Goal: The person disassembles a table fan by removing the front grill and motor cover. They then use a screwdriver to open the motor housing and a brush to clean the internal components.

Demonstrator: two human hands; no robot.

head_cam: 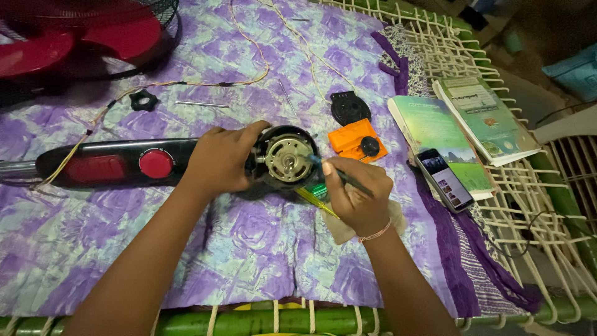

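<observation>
The right hand (356, 198) is closed around a thin dark tool (348, 178), held like a pen, its bluish tip touching the face of the exposed fan motor (287, 159) just to the hand's left. Under that hand lies a crumpled pale cloth (341, 227), and a yellow-and-green screwdriver (316, 199) pokes out between the hand and the motor. The left hand (221, 160) is clamped over the motor's black housing from the other side, fingers curled on its upper rim, covering the joint with the long black fan body (112, 163), which runs off to that hand's left with a round red knob (155, 163) and a red panel (94, 168). All rest on a purple patterned cloth (249, 242) spread over a woven rope cot (528, 186). Just beyond the right hand sits an orange plastic part (348, 138) with a black knob, and past it a round black cover (349, 107). To the right hand's right lie a phone (444, 179) with a lit screen, leaning on a green-covered book (438, 134), beside another book (485, 118). Farther off, beyond the left hand, are a small black knob (143, 100), what looks like a thin metal rod (202, 104), pale wires (186, 83) and a red fan blade behind a black grille (81, 37).
</observation>
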